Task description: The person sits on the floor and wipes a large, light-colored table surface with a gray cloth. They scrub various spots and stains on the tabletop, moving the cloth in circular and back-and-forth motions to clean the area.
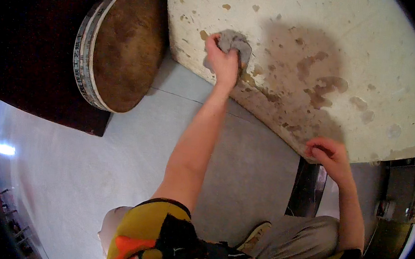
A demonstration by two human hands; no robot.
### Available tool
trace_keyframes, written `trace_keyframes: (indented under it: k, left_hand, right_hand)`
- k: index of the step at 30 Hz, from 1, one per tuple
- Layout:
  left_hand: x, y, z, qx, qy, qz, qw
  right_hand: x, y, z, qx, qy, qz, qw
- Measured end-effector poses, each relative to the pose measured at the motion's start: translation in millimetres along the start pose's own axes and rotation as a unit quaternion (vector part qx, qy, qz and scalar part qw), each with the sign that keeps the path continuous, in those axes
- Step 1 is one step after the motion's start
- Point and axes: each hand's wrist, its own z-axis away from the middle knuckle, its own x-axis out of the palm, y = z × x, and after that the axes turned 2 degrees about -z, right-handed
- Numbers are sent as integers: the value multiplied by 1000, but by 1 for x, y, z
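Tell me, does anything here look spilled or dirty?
Yes: brownish splotches mar the pale surface, some large ones beyond the right hand. They look like spills or stains. The left hand holds a crumpled grey cloth there.

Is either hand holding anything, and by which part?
The left hand holds a grey cloth by its bunched folds. The right hand, loosely curled, seems to hold nothing.
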Motion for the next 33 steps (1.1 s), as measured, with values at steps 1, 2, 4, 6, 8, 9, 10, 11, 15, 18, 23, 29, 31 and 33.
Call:
trace_keyframes:
  k: [1,2,4,6,8,9,10,11,15,18,23,29,31,33]
  left_hand:
    - [1,-6,-3,0,-1,1,1000]
    - [3,-13,-2,8,11,-29,1000]
    - [5,-41,4,-8,23,-54,998]
    - [-14,-96,17,-76,52,-115,989]
    - [-24,-122,25,-152,78,-164,972]
    - [-29,-129,26,-254,69,-174,949]
    - [-31,-133,28,-353,57,-182,916]
    - [-23,-121,29,-358,51,-179,915]
    - [0,-63,28,-297,41,-20,954]
    - [11,-23,33,-117,14,-57,991]
    - [-1,-84,32,-111,68,-95,987]
    - [-25,-149,17,-306,64,-86,946]
    - [-6,-123,26,-181,99,-59,977]
    - [16,-66,42,-135,44,-31,989]
  right_hand:
    - [-2,1,1,4,-1,0,1000]
    - [-4,4,2,5,1,2,1000]
    - [-7,8,3,20,8,-23,999]
    - [2,1,-2,12,6,-17,1000]
    - [2,0,-2,12,10,-2,1000]
    - [2,0,-2,-3,5,8,1000]
    - [1,2,-2,-15,1,16,1000]
    - [-2,5,1,-9,5,20,1000]
    - [-6,7,5,11,9,-11,1000]
    - [-9,9,4,24,13,-1,1000]
    - [-4,1,0,10,21,10,1000]
    - [0,7,-3,-12,5,0,1000]
    - [2,8,-4,15,0,-4,1000]
    - [-9,16,1,33,17,8,999]
